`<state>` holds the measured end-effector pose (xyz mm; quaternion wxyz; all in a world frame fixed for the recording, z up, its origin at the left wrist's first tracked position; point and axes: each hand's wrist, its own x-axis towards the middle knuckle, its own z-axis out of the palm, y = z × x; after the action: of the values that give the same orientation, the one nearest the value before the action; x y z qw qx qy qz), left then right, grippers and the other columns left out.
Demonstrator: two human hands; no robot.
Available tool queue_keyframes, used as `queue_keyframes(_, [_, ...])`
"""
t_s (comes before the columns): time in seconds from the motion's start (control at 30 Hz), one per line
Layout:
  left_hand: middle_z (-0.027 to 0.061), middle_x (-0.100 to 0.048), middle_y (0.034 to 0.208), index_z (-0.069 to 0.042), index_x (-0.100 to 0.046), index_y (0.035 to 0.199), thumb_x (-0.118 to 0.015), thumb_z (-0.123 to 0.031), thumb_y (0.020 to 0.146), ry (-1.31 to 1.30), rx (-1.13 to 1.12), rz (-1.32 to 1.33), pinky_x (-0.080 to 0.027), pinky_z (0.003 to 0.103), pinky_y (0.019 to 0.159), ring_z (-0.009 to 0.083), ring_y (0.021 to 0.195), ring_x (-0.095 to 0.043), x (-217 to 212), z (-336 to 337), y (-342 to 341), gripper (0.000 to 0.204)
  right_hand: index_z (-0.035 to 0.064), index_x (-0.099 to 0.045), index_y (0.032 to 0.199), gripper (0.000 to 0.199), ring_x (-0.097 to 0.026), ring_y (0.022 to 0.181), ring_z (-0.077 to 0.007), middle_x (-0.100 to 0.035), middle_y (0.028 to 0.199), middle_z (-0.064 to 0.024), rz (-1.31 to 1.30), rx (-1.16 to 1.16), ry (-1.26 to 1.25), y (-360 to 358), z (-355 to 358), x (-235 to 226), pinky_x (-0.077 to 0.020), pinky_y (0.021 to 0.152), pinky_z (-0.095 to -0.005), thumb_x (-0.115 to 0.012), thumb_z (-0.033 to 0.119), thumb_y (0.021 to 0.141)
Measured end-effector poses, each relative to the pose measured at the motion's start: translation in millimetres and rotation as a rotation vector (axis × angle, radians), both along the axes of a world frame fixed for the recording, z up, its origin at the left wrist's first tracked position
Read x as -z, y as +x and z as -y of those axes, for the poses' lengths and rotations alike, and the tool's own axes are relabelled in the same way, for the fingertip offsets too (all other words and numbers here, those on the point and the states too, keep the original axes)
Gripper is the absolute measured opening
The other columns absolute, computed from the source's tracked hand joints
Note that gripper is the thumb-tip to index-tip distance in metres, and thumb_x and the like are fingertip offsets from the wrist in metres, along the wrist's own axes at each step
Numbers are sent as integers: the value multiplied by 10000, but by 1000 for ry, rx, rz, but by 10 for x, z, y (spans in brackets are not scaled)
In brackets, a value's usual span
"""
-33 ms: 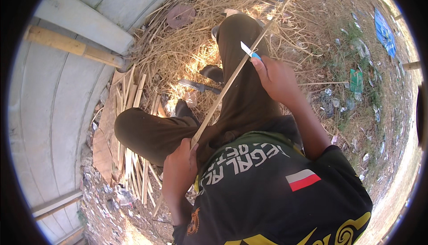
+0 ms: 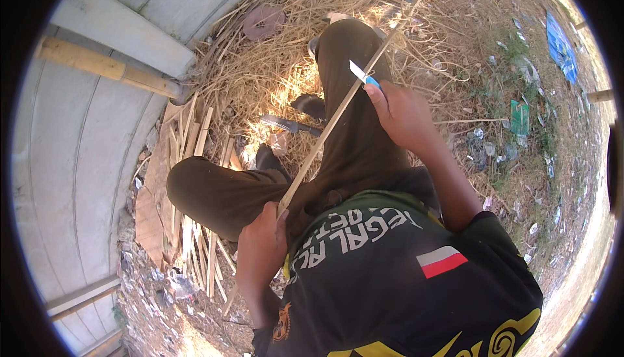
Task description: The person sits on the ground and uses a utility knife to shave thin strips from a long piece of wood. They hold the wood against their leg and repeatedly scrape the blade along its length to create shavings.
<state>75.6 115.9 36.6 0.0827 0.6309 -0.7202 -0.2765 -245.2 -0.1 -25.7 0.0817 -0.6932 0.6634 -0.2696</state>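
A long, thin strip of split bamboo or wood (image 2: 333, 123) slants across my lap, from my left hip up past my raised right knee. Near its lower end, my left hand (image 2: 263, 240) is closed round the strip. My right hand (image 2: 404, 115) grips a utility knife (image 2: 372, 81) by its blue handle. The pale blade lies against or just over the strip beside my right thigh; whether it cuts in, I cannot tell. Beyond the knife, the strip's far end reaches over the shavings.
Curled shavings (image 2: 292, 45) cover the ground ahead. On the left, cut strips (image 2: 198, 246) lie by a pale panelled wall (image 2: 78, 136) and a bamboo pole (image 2: 104, 66). A dark-handled bladed tool (image 2: 279, 123) rests near my feet. Litter and a blue sheet (image 2: 560, 48) are on the right.
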Motion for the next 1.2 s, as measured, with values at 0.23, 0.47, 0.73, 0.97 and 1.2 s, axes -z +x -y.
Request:
queue_keyframes(0.23, [252,-669,858,-47,-580,1070,-550,-227,1091,82,-24,65,-479,572,651,494,818,-661,-109,-255,242,184,55,-592,867,547,-617,669,-466,-607,678,-201,27,35,73,14,-3,12,-454,613,-569,-411,494,1137])
queue_keyframes(0.47, [259,-614,717,-34,-569,1097,-558,-244,1097,247,-151,46,-440,554,602,513,740,-642,-363,-546,495,211,42,-659,946,537,-661,720,-466,-649,740,-217,54,100,66,49,-17,41,-503,668,-551,-440,498,1128])
queue_keyframes(0.73, [267,-616,715,-29,-562,1107,-566,-213,1096,289,-112,44,-429,531,593,507,736,-645,-465,-653,665,185,32,-686,1022,543,-670,728,-473,-691,804,-204,-46,90,39,133,-63,26,-523,697,-550,-447,509,1124])
queue_keyframes(0.97, [277,-636,770,-27,-559,1091,-569,-197,1089,201,-23,-65,-436,537,630,524,803,-624,-46,-226,471,170,14,-658,945,600,-653,756,-502,-656,750,-243,169,54,107,-89,-10,4,-508,710,-575,-400,522,1133])
queue_keyframes(1.2, [266,-655,830,-17,-548,1064,-570,-201,1077,37,100,-107,-459,572,688,515,836,-638,199,417,-67,185,31,-614,842,583,-663,693,-490,-650,697,-235,77,53,85,-64,0,-4,-519,654,-588,-436,508,1126])
